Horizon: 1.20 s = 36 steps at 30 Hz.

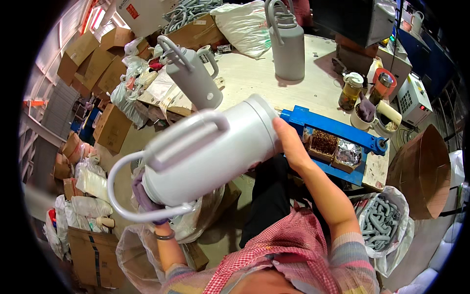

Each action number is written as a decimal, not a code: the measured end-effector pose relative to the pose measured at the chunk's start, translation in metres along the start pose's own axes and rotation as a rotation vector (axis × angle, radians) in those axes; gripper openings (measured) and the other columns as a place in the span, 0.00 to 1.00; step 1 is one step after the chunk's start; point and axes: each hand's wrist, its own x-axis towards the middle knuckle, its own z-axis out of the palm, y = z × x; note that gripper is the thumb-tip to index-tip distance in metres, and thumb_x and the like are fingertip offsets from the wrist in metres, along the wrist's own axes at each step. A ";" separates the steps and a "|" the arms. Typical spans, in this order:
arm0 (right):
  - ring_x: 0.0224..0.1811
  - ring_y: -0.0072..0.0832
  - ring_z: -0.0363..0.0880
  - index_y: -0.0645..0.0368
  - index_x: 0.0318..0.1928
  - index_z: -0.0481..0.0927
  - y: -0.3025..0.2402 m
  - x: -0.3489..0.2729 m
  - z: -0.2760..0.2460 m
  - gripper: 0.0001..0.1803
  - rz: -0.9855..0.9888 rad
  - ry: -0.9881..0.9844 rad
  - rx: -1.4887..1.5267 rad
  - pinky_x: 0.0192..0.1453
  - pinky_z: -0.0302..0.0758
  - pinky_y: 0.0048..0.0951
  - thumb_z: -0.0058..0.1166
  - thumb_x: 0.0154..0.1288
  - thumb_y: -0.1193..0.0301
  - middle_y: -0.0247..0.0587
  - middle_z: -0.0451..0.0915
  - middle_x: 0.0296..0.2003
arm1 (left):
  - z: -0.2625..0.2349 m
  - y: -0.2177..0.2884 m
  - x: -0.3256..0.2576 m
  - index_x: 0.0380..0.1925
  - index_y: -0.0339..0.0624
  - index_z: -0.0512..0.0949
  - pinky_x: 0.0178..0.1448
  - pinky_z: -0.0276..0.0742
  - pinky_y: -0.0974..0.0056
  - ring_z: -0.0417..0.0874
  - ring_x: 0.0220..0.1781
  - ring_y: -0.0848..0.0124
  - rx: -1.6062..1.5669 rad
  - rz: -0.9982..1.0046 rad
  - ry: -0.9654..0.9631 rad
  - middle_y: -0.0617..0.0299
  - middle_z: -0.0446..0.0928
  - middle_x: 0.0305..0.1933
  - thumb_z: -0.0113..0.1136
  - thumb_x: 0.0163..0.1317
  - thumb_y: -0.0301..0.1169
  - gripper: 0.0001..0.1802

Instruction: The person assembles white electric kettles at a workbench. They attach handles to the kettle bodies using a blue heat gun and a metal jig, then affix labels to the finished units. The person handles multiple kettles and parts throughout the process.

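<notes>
Seen from the worker's checked apron (289, 237), the loop handle (111, 185) at ten o'clock should, I think, be free of pulling, and the grey jug (215, 154), raised and tilted at eleven, needs even support. The gloved left hand (141, 193), at ten, grips the top end, fingers mostly hidden; toward twelve, the bare right hand (292, 143) grips the base, wrist nearly straight.

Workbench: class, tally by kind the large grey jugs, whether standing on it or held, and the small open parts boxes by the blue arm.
Large grey jugs: 3 (1 held, 2 standing)
Small open parts boxes: 2
Total: 5
</notes>
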 end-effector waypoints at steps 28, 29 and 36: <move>0.39 0.26 0.69 0.63 0.46 0.71 0.034 -0.031 0.012 0.28 -0.315 -0.129 -0.098 0.47 0.67 0.28 0.60 0.61 0.50 0.38 0.71 0.37 | -0.027 -0.088 -0.058 0.55 0.36 0.73 0.58 0.79 0.59 0.80 0.54 0.65 -0.653 -0.603 -0.019 0.55 0.78 0.55 0.44 0.75 0.37 0.18; 0.40 0.26 0.69 0.63 0.46 0.71 0.038 -0.030 0.014 0.29 -0.325 -0.154 -0.076 0.48 0.67 0.28 0.60 0.61 0.50 0.37 0.71 0.38 | -0.032 -0.083 -0.054 0.55 0.36 0.74 0.57 0.79 0.59 0.81 0.53 0.65 -0.565 -0.521 0.029 0.55 0.78 0.55 0.45 0.75 0.37 0.18; 0.72 0.34 0.55 0.59 0.65 0.61 0.030 0.004 0.010 0.43 -0.043 -0.236 0.270 0.78 0.45 0.38 0.19 0.74 0.34 0.44 0.61 0.65 | -0.030 0.047 -0.017 0.52 0.33 0.74 0.54 0.81 0.57 0.82 0.50 0.64 -0.088 0.009 0.160 0.52 0.79 0.50 0.49 0.73 0.38 0.19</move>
